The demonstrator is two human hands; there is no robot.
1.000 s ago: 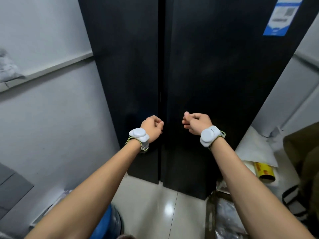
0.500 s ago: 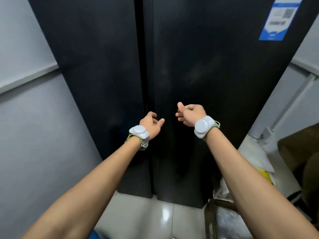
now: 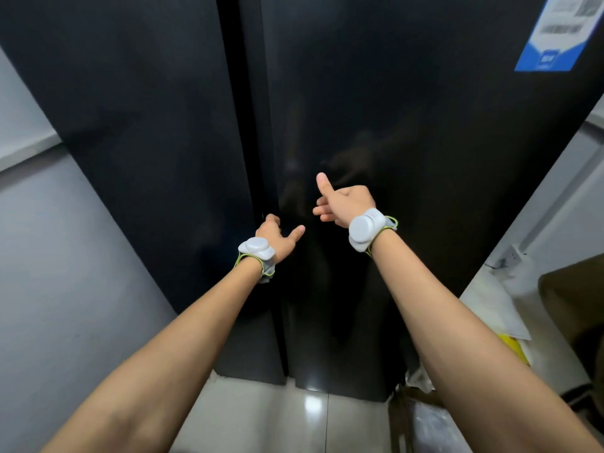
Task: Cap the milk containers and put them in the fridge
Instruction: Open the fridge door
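Observation:
A tall black two-door fridge point(image 3: 376, 125) fills the view, both doors shut, with a dark seam point(image 3: 242, 109) between them. My left hand point(image 3: 277, 235) is at that seam. Its fingers curl into the gap at the edge of the right door, and its thumb lies spread on the door's face. To the right of it and slightly higher, my right hand point(image 3: 343, 202) hovers in front of the right door with the thumb raised, the fingers loosely apart and nothing in it. No milk container is in view.
A grey wall point(image 3: 65, 256) stands close on the left and a white wall point(image 3: 555, 178) on the right. White bags with something yellow point(image 3: 503, 322), a brown object point(image 3: 578, 305) and a plastic-covered box point(image 3: 425, 426) crowd the floor at the right. The glossy tile floor point(image 3: 261, 416) lies below.
I have come closer to the fridge. My left hand went from a loose fist to hooking its fingers into the door seam. My right hand opened and raised its thumb.

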